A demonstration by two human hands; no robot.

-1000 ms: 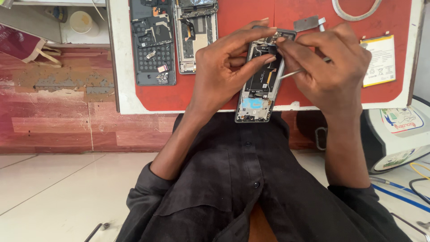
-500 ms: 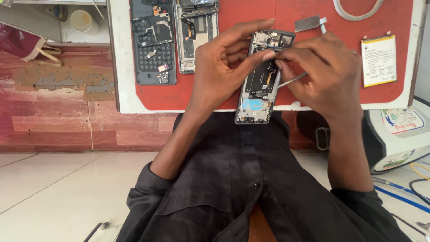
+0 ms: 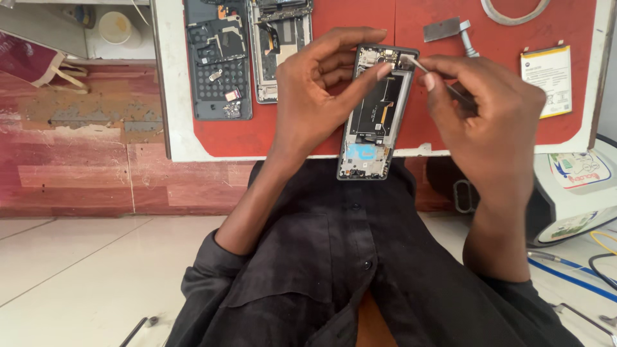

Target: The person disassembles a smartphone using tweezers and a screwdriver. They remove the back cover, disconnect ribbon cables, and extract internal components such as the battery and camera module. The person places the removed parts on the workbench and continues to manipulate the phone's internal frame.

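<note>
the left hand (image 3: 315, 96) held an opened phone frame (image 3: 376, 112) upright above the red mat (image 3: 308, 138), its grip pressed on the frame's left edge with the index finger laid across the upper part near the camera end. the right hand (image 3: 488, 122) pinched a thin metal tool (image 3: 443, 82), its tip touching the top right corner of the frame, where a small pale part sat. the frame hung over the near edge of the worktop (image 3: 177, 138), its lower end in front of the person's dark shirt (image 3: 334, 270).

to do this step well, it seemed wise to keep the left fingers firm on the edges only, off the flat ribbon cable in the middle, so that the frame could not twist under the tool. the tip looked best worked shallow and level, with light pressure, since a slip there could scratch the board or tear a connector.

on the mat lay two more stripped phone bodies: a dark one (image 3: 218, 61) and a paler one (image 3: 279, 48) just beside it. a flat battery (image 3: 546, 80) lay well apart at the right, with a small metal scraper (image 3: 450, 31) near the top.
</note>
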